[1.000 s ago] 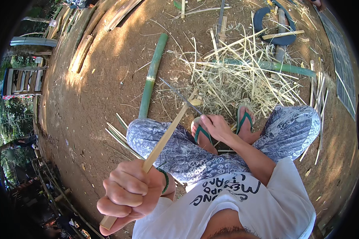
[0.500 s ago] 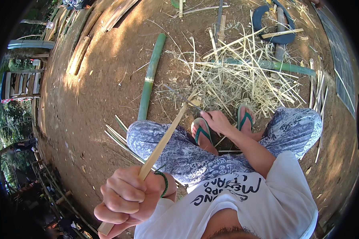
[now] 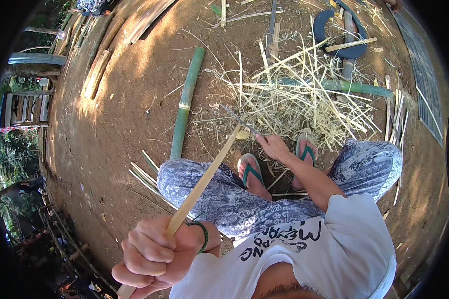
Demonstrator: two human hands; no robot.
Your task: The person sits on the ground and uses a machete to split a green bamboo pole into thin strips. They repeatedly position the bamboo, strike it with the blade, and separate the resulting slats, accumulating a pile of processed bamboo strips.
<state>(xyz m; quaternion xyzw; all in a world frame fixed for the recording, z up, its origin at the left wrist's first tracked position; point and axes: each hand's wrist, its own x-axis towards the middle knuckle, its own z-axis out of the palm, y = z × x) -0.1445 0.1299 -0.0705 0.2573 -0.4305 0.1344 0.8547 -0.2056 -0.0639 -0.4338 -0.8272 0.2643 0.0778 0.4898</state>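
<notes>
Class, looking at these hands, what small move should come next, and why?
Probably slide the long, flat, pale wooden strip forward past the thin grey metal blade: the left hand grips the strip's near part, and the blade, held in the right hand, lies by the strip's far tip, with little beyond.

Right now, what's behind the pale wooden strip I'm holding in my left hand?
Along both edges of the pale strip, patterned trousers and brown soil show behind. Whatever lies directly behind it is covered; your left hand hides part of the strip itself.
</notes>
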